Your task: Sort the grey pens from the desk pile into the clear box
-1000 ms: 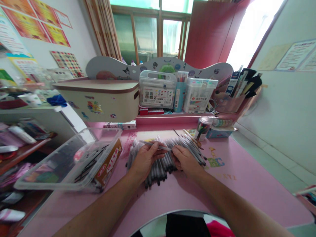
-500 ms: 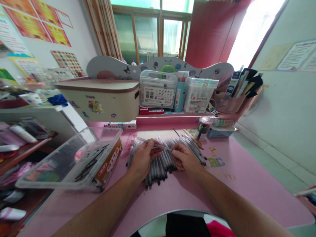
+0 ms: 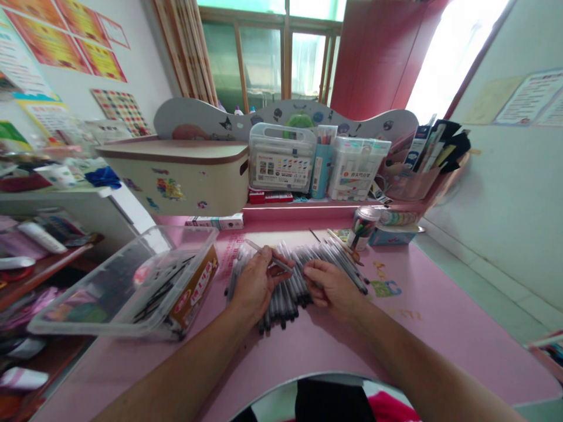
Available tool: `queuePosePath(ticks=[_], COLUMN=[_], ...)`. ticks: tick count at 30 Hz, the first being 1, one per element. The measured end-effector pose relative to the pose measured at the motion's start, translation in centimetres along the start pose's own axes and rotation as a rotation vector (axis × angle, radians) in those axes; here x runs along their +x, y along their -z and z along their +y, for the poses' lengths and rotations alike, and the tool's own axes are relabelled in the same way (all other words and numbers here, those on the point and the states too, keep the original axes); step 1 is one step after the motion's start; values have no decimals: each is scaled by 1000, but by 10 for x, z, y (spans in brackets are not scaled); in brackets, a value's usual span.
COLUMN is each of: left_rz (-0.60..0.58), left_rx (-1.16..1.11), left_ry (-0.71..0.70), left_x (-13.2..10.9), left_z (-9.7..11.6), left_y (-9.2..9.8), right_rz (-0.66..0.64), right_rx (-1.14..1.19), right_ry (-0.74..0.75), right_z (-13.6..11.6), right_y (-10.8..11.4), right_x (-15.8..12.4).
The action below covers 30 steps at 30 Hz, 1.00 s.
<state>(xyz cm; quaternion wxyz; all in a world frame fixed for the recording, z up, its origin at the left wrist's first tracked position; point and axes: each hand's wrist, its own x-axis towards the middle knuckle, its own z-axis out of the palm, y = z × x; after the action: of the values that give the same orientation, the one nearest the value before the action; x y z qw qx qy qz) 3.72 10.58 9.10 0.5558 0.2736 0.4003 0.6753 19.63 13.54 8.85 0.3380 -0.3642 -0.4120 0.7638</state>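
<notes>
Between the thumb and fingers of my left hand (image 3: 258, 275) is a clear pen (image 3: 281, 264), slanting down to the right. My right hand (image 3: 328, 284) is closed in a pinch beside the pen's lower right end, apart from it. Whatever those fingers may hold is too small to make out. Under and around both hands lies a spread of pens (image 3: 281, 305) with clear barrels and dark ends, on the pink desk (image 3: 290, 363). More pens lie at the right of the spread, past my right hand.
At left stands a clear plastic bin (image 3: 109, 331) holding dark thin sticks and a brown box (image 3: 196, 293). A can of pens (image 3: 364, 225) and a blue box (image 3: 393, 236) sit behind right. Marker cases (image 3: 282, 161) and a lidded cream box (image 3: 189, 184) line the back.
My right hand has come away from the pen's right end, leaving a gap. The pen now tilts more steeply in my left hand, which has barely moved.
</notes>
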Motion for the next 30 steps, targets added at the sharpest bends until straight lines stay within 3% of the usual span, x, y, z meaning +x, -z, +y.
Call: queuePosePath(ticks=[4, 7, 12, 14, 16, 18, 21, 24, 26, 30], left_rz=[-1, 58, 284, 316, 308, 250, 69, -74, -57, 87], left_rx=[-33, -131, -393, -443, -452, -424, -307, -198, -158, -178], left_ry=[1, 17, 145, 168, 181, 198, 239, 294, 311, 368], left_x=[2, 7, 25, 29, 29, 21, 2, -14, -19, -15], left_z=[1, 7, 22, 26, 27, 24, 13, 1, -4, -2], left_y=[1, 2, 10, 13, 14, 10, -3, -14, -17, -16], right_rz=[-88, -186, -560, -632, -589, -448, -193, -102, -120, -95], right_rx=[-121, -73, 167, 233, 271, 265, 138, -51, -123, -65], right_ry=[-50, -90, -242, -259, -194, -77, 57, 84, 89, 117], right_z=[1, -2, -13, -16, -18, -16, -7, 2, 5, 4], right_y=[-1, 5, 25, 30, 30, 25, 12, 1, -3, -2], right_x=[-1, -2, 2, 4, 4, 3, 2, 0, -1, -1])
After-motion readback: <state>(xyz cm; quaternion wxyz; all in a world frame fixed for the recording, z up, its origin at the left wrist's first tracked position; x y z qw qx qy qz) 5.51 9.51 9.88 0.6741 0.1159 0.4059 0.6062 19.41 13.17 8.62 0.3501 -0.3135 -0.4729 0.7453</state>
